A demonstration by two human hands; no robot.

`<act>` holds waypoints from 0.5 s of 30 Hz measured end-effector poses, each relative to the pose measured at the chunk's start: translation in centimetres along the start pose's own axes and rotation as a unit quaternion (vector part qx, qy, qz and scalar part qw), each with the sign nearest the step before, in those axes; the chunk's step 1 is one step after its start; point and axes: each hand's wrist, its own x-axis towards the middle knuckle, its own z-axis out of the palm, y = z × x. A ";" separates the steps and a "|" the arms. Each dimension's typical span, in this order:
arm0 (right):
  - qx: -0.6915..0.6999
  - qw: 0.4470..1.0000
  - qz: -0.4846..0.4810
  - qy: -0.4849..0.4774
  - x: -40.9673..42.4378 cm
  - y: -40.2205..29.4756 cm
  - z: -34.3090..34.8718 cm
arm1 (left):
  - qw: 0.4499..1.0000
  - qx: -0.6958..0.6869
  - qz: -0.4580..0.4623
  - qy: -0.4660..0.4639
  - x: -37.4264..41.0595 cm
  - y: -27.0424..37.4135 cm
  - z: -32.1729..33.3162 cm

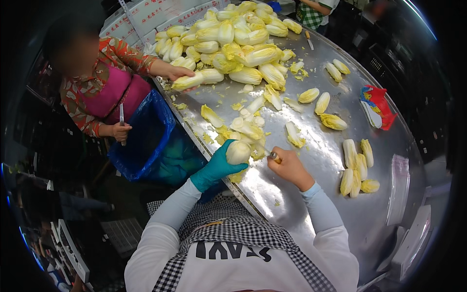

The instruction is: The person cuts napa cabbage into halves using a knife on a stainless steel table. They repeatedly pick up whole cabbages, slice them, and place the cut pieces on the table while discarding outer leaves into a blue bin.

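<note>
My left hand (217, 165), in a teal glove, grips a napa cabbage (238, 152) with its pale cut base turned up towards me. Bare and closed, my right hand (290, 166) holds a knife (274, 157) by its wooden handle, the blade pointing left towards the cabbage. Most of that blade is hard to make out against the leaves. Just beyond my hands lie trimmed cabbage leaves and cut stem ends (248, 124) in a loose heap on the metal table (310, 204).
A large pile of napa cabbages (233, 33) covers the table's far end. Several trimmed cabbages (355, 169) lie at right, near plastic bags (397, 189) and a red bag (377, 107). At left, a co-worker (109, 80) holds a cabbage and a knife beside a blue-lined bin (140, 146).
</note>
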 end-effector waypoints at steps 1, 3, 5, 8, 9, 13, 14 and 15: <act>-0.028 0.999 -0.031 -0.003 -0.3 -1.1 0.0 | 0.999 -0.031 -0.014 -0.007 0.2 0.0 0.2; -0.029 0.999 -0.041 0.010 -0.5 -1.2 0.0 | 0.995 -0.093 -0.042 -0.020 0.7 -0.1 0.5; 0.027 0.999 0.002 0.042 -0.6 -0.4 0.2 | 0.973 -0.199 -0.090 -0.070 1.2 -0.3 0.3; 0.269 0.951 0.139 0.066 -0.3 -1.0 1.1 | 0.939 -0.304 -0.134 -0.084 1.8 -0.1 0.9; 0.242 0.958 0.134 0.081 0.0 -0.8 1.8 | 0.935 -0.320 -0.130 -0.079 2.2 -0.3 1.3; 0.201 0.963 0.130 0.128 1.2 1.5 4.5 | 0.943 -0.314 -0.106 -0.037 3.6 -1.1 2.5; 0.208 0.960 0.117 0.143 1.4 2.1 5.1 | 0.949 -0.296 -0.105 -0.023 3.8 -1.5 2.5; 0.216 0.958 0.104 0.158 1.6 2.6 5.5 | 0.955 -0.277 -0.104 -0.009 3.9 -1.4 2.6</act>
